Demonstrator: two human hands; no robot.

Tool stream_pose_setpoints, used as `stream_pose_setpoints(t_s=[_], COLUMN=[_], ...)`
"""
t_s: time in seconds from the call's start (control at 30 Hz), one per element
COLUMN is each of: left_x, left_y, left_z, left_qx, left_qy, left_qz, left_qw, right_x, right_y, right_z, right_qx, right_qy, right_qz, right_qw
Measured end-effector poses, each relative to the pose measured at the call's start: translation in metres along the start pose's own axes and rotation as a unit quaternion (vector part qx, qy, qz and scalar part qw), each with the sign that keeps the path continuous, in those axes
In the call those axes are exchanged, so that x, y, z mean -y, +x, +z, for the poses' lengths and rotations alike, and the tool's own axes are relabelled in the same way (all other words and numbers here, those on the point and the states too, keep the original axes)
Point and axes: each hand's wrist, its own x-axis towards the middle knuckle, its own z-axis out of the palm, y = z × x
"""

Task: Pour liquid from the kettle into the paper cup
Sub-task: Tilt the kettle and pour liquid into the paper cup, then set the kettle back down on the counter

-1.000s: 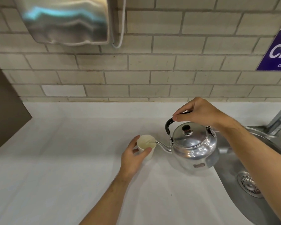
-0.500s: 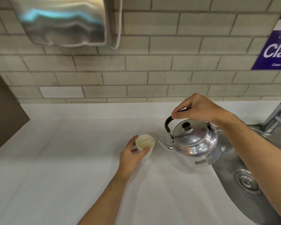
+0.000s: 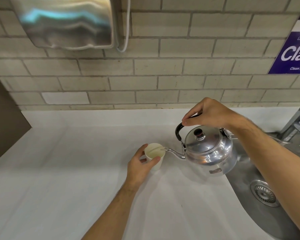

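Note:
A shiny metal kettle (image 3: 210, 151) with a black handle and black lid knob hangs just above the white counter (image 3: 68, 170), tilted to the left. My right hand (image 3: 208, 115) grips its handle from above. The thin spout tip reaches over the rim of a small white paper cup (image 3: 154, 150) that stands on the counter. My left hand (image 3: 142, 165) wraps around the cup's near side, thumb on the right. A thin stream shows at the spout tip inside the cup.
A steel sink (image 3: 263, 193) with a drain lies right of the kettle, with a tap (image 3: 296, 123) behind it. A metal dispenser (image 3: 64, 23) hangs on the brick wall above left. A purple sign (image 3: 293, 52) is at the right.
The kettle has lifted a little and tilted further left, bringing its spout tip over the cup's rim. My left hand stays on the cup.

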Motion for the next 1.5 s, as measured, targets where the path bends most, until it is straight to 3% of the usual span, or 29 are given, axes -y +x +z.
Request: stream_pose_setpoints(t_s=[0.8, 1.13, 1.5], left_x=[-0.004, -0.005, -0.004], left_y=[0.000, 0.000, 0.003], left_z=[-0.002, -0.003, -0.003], left_qx=[0.006, 0.009, 0.009], left_qy=[0.000, 0.005, 0.010], left_qz=[0.001, -0.005, -0.005], left_qw=[1.000, 1.000, 1.000], right_x=[-0.001, -0.022, -0.057], right_y=[0.005, -0.002, -0.005], right_z=[-0.003, 0.000, 0.028], right_qx=[0.009, -0.005, -0.158], right_qy=[-0.023, 0.072, 0.204], right_qz=[-0.003, 0.004, 0.067], right_qw=[1.000, 0.997, 0.964])
